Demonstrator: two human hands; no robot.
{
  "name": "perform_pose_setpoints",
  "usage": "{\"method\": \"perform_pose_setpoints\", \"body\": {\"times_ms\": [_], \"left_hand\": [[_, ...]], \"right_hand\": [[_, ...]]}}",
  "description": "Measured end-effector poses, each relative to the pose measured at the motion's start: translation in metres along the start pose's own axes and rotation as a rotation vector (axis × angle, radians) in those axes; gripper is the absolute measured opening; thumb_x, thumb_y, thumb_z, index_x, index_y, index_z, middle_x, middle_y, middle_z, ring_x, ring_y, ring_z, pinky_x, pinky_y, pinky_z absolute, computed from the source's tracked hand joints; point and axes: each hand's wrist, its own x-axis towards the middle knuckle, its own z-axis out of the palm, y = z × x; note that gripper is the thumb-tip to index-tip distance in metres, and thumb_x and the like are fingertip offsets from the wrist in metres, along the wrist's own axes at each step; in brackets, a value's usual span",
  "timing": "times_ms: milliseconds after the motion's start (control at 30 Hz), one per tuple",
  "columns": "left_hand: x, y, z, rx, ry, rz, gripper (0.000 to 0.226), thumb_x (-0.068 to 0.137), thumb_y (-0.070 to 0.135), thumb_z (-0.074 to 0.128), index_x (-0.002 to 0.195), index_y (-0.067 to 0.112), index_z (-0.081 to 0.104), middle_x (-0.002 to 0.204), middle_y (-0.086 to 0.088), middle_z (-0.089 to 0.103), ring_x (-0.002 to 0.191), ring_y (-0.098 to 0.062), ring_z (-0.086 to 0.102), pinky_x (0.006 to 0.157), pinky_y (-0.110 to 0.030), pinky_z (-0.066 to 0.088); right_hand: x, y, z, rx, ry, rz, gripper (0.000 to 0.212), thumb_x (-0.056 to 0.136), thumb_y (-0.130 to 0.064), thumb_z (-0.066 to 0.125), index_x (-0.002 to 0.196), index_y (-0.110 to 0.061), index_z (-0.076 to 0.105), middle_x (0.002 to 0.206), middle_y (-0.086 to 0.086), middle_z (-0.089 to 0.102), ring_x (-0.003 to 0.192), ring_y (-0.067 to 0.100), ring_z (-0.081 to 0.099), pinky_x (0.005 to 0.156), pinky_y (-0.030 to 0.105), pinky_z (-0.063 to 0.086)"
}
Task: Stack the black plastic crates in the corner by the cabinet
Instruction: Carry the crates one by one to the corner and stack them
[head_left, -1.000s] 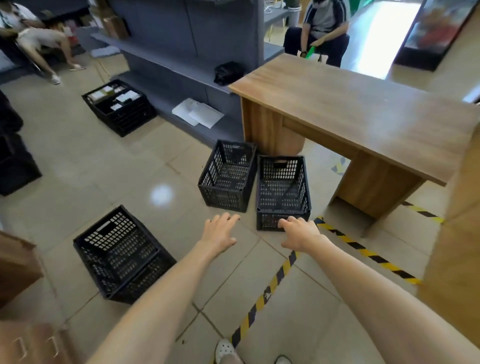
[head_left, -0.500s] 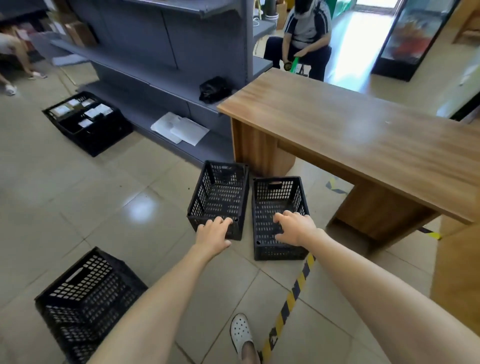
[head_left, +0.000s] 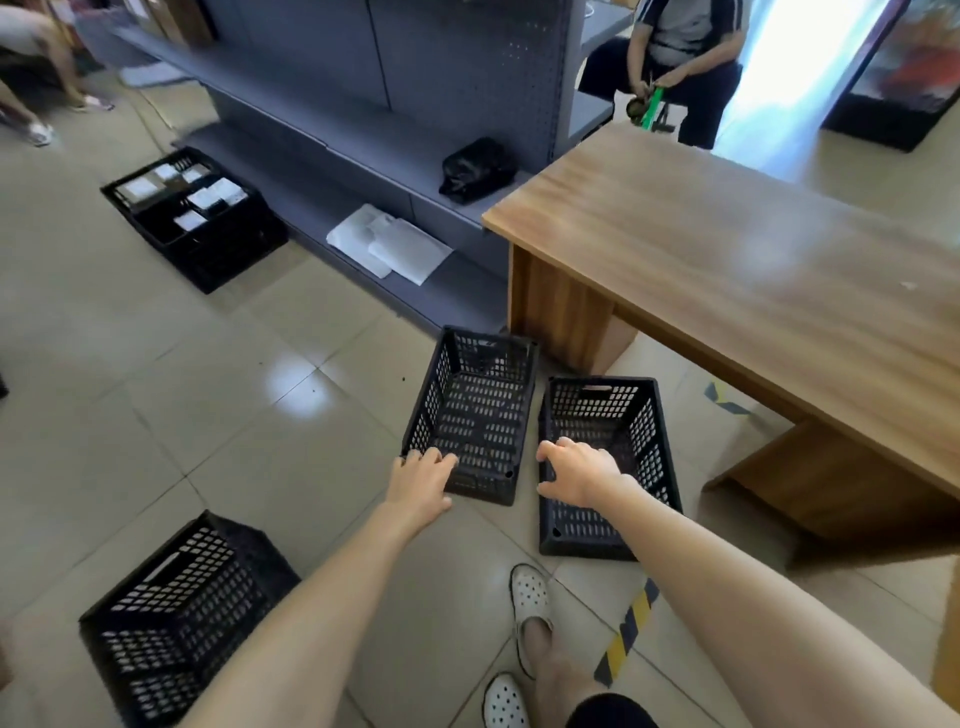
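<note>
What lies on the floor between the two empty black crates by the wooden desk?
Only a narrow strip of bare floor tile between the left crate and the right crate, as the head view shows.

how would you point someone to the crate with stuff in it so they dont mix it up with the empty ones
Start at the long grey shelving unit at the back and follow its bottom shelf toward the left. On the floor in front of it sits a black crate, farthest from the wooden desk. It alone holds small white and dark boxes; the other three crates are empty.
</note>
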Motion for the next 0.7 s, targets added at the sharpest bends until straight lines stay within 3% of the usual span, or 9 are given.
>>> {"method": "perform_pose_setpoints", "body": {"times_ms": [100, 367, 700], "left_hand": [[0.038, -0.021, -0.018, 0.003, -0.016, -0.019, 0.056, 0.085, 0.036, 0.063, 0.136, 0.025, 0.043, 0.135, -0.002, 0.048, 0.124, -0.028, 0.046, 0.098, -0.04, 0.039], [0.15, -0.065, -0.089, -0.14, 0.056, -0.094, 0.055, 0.085, 0.036, 0.065, 0.135, 0.028, 0.045, 0.137, 0.0, 0.05, 0.124, -0.027, 0.048, 0.099, -0.042, 0.039], [0.25, -0.156, -0.088, -0.148, -0.076, -0.033, 0.059, 0.086, 0.041, 0.065, 0.138, 0.029, 0.041, 0.137, 0.0, 0.049, 0.126, -0.026, 0.047, 0.102, -0.043, 0.038]], "right_hand": [[0.042, 0.012, -0.024, -0.03, -0.047, 0.014, 0.055, 0.089, -0.045, 0.057, 0.138, -0.023, 0.042, 0.13, 0.006, 0.05, 0.119, 0.03, 0.052, 0.094, 0.044, 0.043], [0.163, 0.007, -0.122, 0.121, 0.118, 0.031, 0.047, 0.087, -0.046, 0.057, 0.128, -0.025, 0.05, 0.117, 0.001, 0.056, 0.107, 0.025, 0.06, 0.086, 0.043, 0.053], [0.261, -0.017, -0.134, 0.045, -0.004, 0.134, 0.041, 0.087, -0.047, 0.058, 0.121, -0.024, 0.052, 0.118, 0.003, 0.056, 0.11, 0.026, 0.058, 0.081, 0.038, 0.049]]}}
